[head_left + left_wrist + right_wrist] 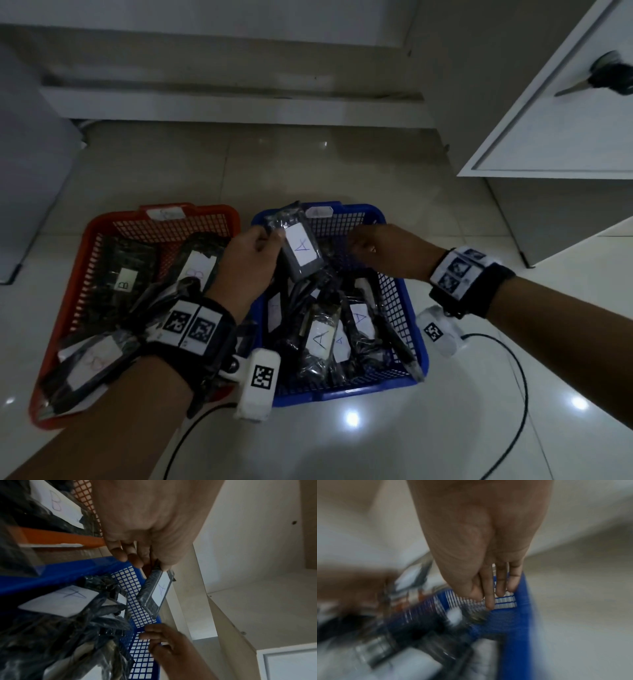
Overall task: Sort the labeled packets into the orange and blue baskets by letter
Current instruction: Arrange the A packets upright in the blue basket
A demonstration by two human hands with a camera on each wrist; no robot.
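My left hand (274, 237) pinches a dark plastic packet (302, 251) with a white label marked A and holds it tilted above the far left part of the blue basket (349, 390). The left wrist view shows the same packet (157, 592) hanging from my left hand's fingertips (135, 561). My right hand (359, 244) hovers over the far right of the blue basket, fingers loosely bent, holding nothing; it is blurred in the right wrist view (489, 595). Several A packets (320, 337) lie in the blue basket. B packets (125, 279) fill the orange basket (191, 210) on the left.
Both baskets stand side by side on a glossy tiled floor. A white cabinet door (565, 120) stands open at the upper right. A black cable (513, 377) loops on the floor right of the blue basket. A grey panel (27, 171) stands at the left.
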